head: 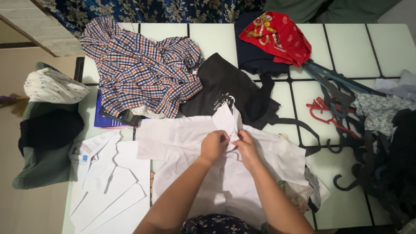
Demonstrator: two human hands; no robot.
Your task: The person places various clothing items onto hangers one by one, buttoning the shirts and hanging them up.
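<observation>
White shirt (225,173) lies spread on the pale tiled table (346,47), its collar pinched by both hands: left hand (214,145) and right hand (246,147) are each closed on the fabric near the neck. No container shows. One checked shirt (143,69), one black garment (229,91) and one red scarf (279,37) lie beyond. Tangled hangers (333,108) at the right are too overlapped to count
</observation>
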